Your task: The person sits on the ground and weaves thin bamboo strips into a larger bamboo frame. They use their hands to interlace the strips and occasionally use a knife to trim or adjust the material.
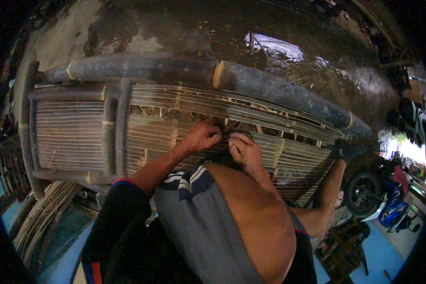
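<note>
A long bench of dark bamboo poles [170,66] with a seat of pale split-bamboo slats [156,128] stretches across the view. Both of my hands are over the seat, close together at a gap between slats. My left hand [204,134] is closed, fingertips bent toward the gap. To its right, my right hand [245,150] has its fingers curled and pressed together. Whatever lies between the fingertips is too small and dark to make out. My bare knee [270,227] and grey shorts [199,227] hide the near part of the seat.
A bare limb [329,194] reaches the bench's right end. Beyond that stand a black wheel [363,193] and a blue motorbike part [395,212]. Bundled thin sticks [47,213] lie at lower left. Behind the bench is dark, stained ground [184,33] with a whitish sheet or puddle [279,47].
</note>
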The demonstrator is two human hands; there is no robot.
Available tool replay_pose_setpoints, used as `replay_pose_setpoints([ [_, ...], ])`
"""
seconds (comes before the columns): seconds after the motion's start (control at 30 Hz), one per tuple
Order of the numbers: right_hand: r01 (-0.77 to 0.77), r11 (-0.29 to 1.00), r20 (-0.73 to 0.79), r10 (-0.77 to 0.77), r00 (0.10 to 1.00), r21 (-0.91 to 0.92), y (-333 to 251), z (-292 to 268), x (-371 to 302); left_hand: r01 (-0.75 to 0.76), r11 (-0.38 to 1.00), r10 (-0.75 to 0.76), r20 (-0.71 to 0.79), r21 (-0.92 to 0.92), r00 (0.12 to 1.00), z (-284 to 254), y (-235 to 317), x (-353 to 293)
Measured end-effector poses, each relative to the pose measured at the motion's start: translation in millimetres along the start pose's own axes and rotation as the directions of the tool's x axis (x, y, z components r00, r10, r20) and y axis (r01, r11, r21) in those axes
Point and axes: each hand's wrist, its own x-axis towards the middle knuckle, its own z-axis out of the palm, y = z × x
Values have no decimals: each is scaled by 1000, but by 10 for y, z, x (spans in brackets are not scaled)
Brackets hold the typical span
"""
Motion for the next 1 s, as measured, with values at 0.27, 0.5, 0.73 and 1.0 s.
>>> replay_pose_setpoints([
  [0.27, -2, 998, 80, -3, 997, 62, -56, -8, 222, -7, 1000, 7, -53, -4, 999, -38, 85, -38],
  [0.5, -71, 973, -2, 72, 997, -221, 97, 113, 316, -140, 967, 173, -145, 214, 974, 18, -2, -51],
  [0.73, -378, 912, -297, 321, 899, -157, 28, 11, 244, -28, 927, 87, -140, 375, 986, 80, 212, 39],
  [1.0, -156, 636, -110, 358, 927, 756, -220, -328, 84, -251, 944, 277, -101, 215, 956, 113, 256, 151],
])
